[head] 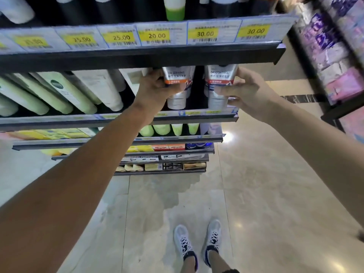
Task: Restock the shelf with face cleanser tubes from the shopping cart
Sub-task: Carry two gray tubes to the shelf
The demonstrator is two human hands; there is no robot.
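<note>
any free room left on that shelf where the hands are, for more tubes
One dark gap shows between the silver tube in the left hand and the silver tube in the right hand, on the second shelf. Left of the left hand it is crowded with leaning green and white tubes. Further back is hidden.

Above both grips, yellow price tags [156,35] on the upper shelf edge [137,60] read 25.00, 25.00, 20.00, 30.00, 30.00. The silver tube [219,75] in the right grip [244,91] reads "OIL CONTROL"; smaller print is illegible.
</note>
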